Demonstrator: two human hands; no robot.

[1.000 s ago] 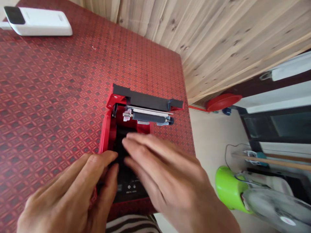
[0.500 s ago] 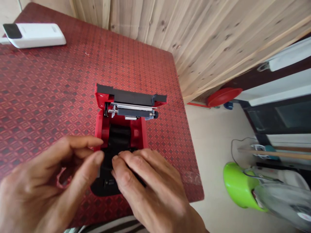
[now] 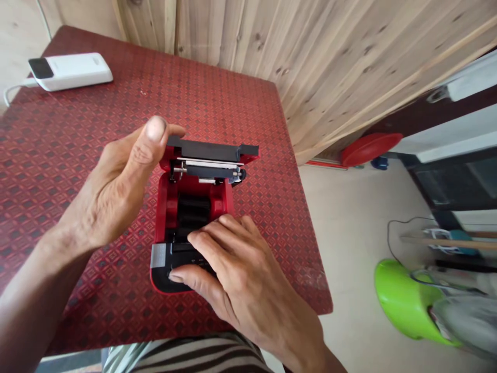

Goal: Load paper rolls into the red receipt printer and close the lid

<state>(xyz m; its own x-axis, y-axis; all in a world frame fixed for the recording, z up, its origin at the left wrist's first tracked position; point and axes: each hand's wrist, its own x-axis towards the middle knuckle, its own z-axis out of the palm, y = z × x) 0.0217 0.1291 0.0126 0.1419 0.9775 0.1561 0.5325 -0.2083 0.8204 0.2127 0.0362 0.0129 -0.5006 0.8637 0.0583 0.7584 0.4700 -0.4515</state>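
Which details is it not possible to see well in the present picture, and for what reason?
All in the head view:
- Lettering on the black panel: too small to read; the right hand also covers part of the panel.
- Fingers of the left hand: mostly hidden by the hand itself, so its grip at the lid is unclear.
- Grey object: blurred, cut off by the right edge.

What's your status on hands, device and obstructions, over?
Left hand at raised lid of red device. Right hand across black front panel, hiding part of it. Device open. White gadget apart from both hands.
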